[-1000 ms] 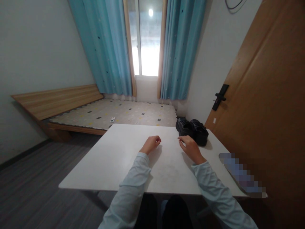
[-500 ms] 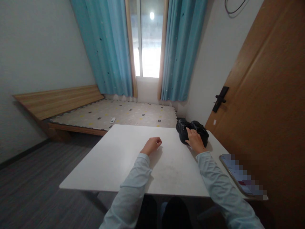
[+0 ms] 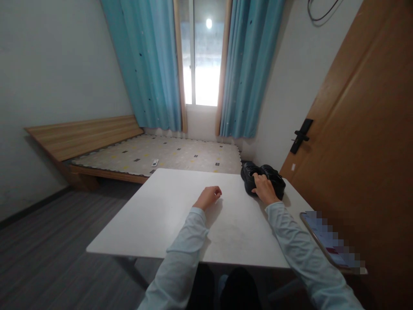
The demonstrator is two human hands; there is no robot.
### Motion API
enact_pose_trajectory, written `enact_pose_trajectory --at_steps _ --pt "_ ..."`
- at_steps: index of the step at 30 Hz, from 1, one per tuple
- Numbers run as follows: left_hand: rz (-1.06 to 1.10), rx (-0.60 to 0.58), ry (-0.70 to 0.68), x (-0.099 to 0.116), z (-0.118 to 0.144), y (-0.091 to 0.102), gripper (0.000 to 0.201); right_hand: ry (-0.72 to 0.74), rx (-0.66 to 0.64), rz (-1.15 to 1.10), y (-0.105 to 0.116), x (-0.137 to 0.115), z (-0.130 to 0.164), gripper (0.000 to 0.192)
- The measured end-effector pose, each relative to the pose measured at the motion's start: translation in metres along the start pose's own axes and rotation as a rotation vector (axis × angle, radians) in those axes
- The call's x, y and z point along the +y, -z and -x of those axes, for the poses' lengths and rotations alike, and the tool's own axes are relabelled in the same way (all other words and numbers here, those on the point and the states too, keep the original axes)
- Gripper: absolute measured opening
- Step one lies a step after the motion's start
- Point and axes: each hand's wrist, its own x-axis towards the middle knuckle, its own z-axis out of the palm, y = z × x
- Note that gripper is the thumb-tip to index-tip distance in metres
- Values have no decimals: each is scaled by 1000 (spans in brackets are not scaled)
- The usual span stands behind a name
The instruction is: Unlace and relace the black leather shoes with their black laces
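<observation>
A pair of black shoes stands at the far right corner of the white table. My right hand reaches over the nearer side of the left shoe, its thumb and fingers closed on the opening. Part of that shoe is hidden behind the hand. To the left, over the middle of the table, my left hand is loosely curled, apart from the shoes, with nothing visible in its fingers.
A tablet-like flat object, partly blurred out, lies along the table's right edge. Close by on the right is a wooden door with a black handle. Beyond the table is a bed with a white remote on it.
The whole view has shifted slightly, so everything sits a little further right. Both hands keep about the same place over the table, the right still on the shoe.
</observation>
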Motion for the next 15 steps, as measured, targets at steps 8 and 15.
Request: enact_pose_trajectory --at_steps 8,15 --pt "12 17 14 1 0 1 21 30 39 -3 28 -31 14 50" --pt "10 68 38 2 0 4 20 61 83 -25 62 -67 50 49"
